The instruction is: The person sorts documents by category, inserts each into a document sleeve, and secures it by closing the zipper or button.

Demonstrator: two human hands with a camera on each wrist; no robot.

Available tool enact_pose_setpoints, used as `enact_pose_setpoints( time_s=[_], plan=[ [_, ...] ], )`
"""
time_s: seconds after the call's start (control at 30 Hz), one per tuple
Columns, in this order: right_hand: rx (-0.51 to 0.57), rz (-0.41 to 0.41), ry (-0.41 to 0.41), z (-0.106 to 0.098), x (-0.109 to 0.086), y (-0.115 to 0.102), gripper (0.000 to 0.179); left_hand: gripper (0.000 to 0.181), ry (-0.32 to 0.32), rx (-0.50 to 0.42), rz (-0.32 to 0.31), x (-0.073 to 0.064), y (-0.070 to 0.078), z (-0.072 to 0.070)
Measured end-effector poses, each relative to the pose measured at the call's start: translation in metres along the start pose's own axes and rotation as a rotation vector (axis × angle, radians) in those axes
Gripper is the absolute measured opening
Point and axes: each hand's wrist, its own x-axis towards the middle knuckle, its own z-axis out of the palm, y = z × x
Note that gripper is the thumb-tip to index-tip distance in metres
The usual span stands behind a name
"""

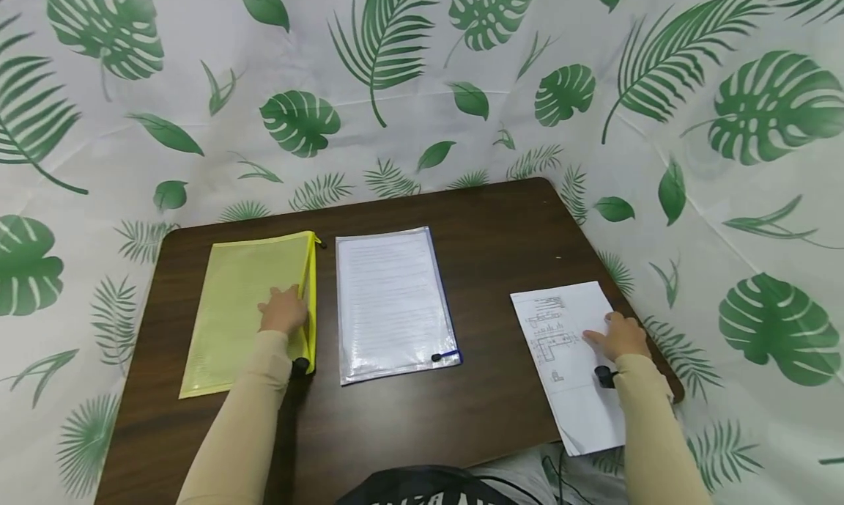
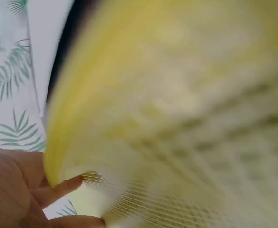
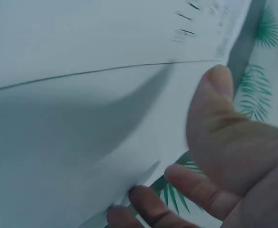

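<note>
On the left lies a yellow zip pouch [image 1: 247,285] of ribbed, see-through sheet, its right side parted and raised. My left hand [image 1: 283,311] is at that raised side. In the left wrist view the pouch's yellow edge [image 2: 58,142] passes between the fingers, and the sheet creases round the fingertips; the thumb is partly hidden. White printed papers [image 1: 560,373] with line drawings lie at the table's right. My right hand [image 1: 623,336] touches their right edge. In the right wrist view its thumb [image 3: 212,95] reaches over the sheets, with the other fingertips along the slightly lifted edge.
Between the hands lies a clear zip pouch [image 1: 395,307] with a blue edge and lined sheets inside. The brown table [image 1: 488,270] ends against a leaf-patterned cloth [image 1: 409,72]. Cables [image 1: 560,468] hang by the front edge.
</note>
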Motion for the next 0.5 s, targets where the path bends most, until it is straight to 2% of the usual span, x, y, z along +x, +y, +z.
enact_pose_setpoints(
  time_s=[0.13,0.2,0.33,0.37,0.5],
  plan=[
    [-0.03,0.043,-0.021,-0.007,0.004,0.0,0.071,0.057,-0.036,-0.014,-0.009,-0.001,-0.004,-0.002],
    [-0.064,0.087,-0.059,-0.01,0.006,0.0,0.073,0.057,-0.05,-0.013,-0.014,-0.001,-0.007,0.0],
    [-0.145,0.124,-0.14,-0.013,0.011,-0.003,0.076,0.058,-0.041,-0.009,-0.022,-0.003,-0.014,0.001],
    [-0.138,0.13,-0.156,-0.015,0.013,-0.001,0.076,0.058,-0.038,-0.008,-0.024,-0.003,-0.014,0.002],
    [-0.109,0.061,-0.234,-0.021,0.023,0.014,0.059,0.057,-0.026,0.003,-0.012,-0.003,-0.011,0.003]
  ],
)
